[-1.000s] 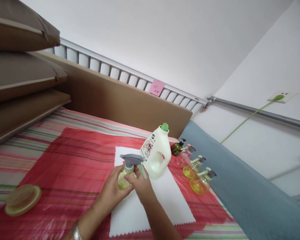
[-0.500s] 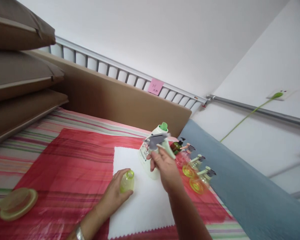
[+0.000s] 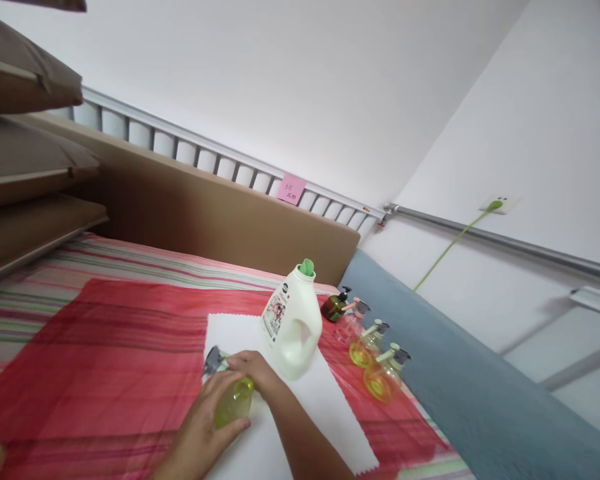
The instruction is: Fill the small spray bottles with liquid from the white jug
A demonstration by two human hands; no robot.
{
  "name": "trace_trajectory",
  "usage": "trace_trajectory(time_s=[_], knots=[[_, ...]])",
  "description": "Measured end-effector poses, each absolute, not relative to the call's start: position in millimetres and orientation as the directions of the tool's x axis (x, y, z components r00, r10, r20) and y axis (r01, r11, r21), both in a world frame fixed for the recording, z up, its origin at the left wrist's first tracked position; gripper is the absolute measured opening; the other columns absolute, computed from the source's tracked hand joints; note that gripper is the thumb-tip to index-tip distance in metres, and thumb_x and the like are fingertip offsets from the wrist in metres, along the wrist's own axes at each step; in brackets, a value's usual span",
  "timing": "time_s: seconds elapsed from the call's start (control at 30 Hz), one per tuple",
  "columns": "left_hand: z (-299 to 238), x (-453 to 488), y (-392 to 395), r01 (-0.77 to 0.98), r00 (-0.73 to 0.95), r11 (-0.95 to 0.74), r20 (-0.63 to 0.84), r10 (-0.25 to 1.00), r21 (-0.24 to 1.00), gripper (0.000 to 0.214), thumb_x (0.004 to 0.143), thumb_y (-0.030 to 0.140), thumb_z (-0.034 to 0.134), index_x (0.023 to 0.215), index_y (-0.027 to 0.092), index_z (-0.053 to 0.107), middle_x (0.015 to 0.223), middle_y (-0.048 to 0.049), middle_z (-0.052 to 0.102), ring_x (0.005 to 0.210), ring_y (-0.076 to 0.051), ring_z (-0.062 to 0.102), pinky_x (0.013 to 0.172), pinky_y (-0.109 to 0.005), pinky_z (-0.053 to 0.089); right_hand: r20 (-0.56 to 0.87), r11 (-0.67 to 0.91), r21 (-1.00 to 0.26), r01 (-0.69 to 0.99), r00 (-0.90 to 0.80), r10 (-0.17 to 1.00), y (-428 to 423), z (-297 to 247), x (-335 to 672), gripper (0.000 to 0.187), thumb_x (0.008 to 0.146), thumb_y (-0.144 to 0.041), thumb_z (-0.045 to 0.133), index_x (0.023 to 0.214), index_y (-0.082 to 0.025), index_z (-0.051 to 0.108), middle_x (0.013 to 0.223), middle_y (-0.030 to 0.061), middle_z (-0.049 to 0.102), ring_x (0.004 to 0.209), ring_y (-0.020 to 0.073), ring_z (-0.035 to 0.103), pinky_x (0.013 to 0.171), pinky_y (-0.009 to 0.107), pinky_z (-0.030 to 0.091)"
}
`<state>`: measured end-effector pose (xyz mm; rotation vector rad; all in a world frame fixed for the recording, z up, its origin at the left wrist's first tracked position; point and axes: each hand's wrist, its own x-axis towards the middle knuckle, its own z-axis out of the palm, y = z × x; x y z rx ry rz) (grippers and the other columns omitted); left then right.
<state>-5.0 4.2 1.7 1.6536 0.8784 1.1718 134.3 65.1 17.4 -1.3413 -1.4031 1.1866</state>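
My left hand [image 3: 203, 417] is wrapped round a small clear yellow-green bottle [image 3: 230, 405], its round open neck tilted up to the right. Just beyond it, my right hand [image 3: 254, 368] is closed on a pump head [image 3: 214, 360] with a grey top and pale green part. The right fingers are partly hidden behind the left hand and bottle. The pump is off the bottle's neck. Both hands are over a white scallop-edged mat [image 3: 330, 420]. On the mat's far side stands a white detergent jug [image 3: 307, 303] with a green spout.
To the right of the jug stand a dark pump bottle [image 3: 333, 308], a pink one [image 3: 349, 328] and two yellow ones [image 3: 363, 353]. A red sheet [image 3: 105, 360] covers the striped cloth. Stacked cushions [image 3: 30, 153] rise at left; a brown board [image 3: 190, 213] stands behind.
My right hand has carried the pump head left and down, from in front of the jug to beside the bottle. My left hand still holds the bottle. The view has shifted right.
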Motion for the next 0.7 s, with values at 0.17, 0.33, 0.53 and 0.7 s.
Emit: trace_trajectory(time_s=[0.17,0.33,0.53,0.7], knots=[[0.8,-6.9,2.6,0.031,0.260,-0.291,0.273,0.926,0.956,0.048,0.068,0.028,0.068,0.114,0.028,0.055,0.120,-0.0102,0.055,0.116,-0.031,0.046,0.101,-0.050,0.030,0.150,0.102,-0.935,0.340,0.118,0.982,43.3,30.4,158.6,0.019,0.058,-0.036,0.074,0.071,-0.022,0.070,0.075,0.0034,0.067,0.075,0.0227,0.059,0.077,0.035,0.044],[7.4,-7.7,-2.5,0.003,0.226,-0.290,0.282,0.932,0.957,0.045,0.070,0.031,0.067,0.113,0.026,0.055,0.121,-0.0106,0.056,0.117,-0.031,0.046,0.102,-0.049,0.030,0.395,0.151,-0.876,0.457,0.505,0.767,13.5,65.1,220.5,0.052,0.072,-0.041,0.061,0.118,-0.020,0.050,0.126,0.0102,0.050,0.110,0.0243,0.049,0.097,0.037,0.034],[-3.0,-2.7,2.8,0.047,0.286,-0.346,0.319,0.904,0.937,0.048,0.073,0.031,0.064,0.119,0.023,0.052,0.124,-0.0111,0.052,0.120,-0.028,0.043,0.103,-0.046,0.029,0.251,0.040,-0.931,0.364,0.554,0.794,46.2,64.1,251.1,0.056,0.062,-0.047,0.067,0.106,-0.014,0.058,0.106,0.0116,0.065,0.097,0.0284,0.059,0.077,0.034,0.047],[-2.1,-3.2,4.1,0.100,0.301,-0.350,0.307,0.903,0.932,0.047,0.076,0.033,0.060,0.122,0.024,0.049,0.126,-0.0106,0.050,0.121,-0.026,0.042,0.104,-0.045,0.029,0.225,0.037,-0.927,0.372,0.476,0.850,63.7,51.2,251.7,0.047,0.059,-0.047,0.067,0.090,-0.012,0.061,0.081,0.0083,0.069,0.077,0.0258,0.063,0.064,0.032,0.049]])
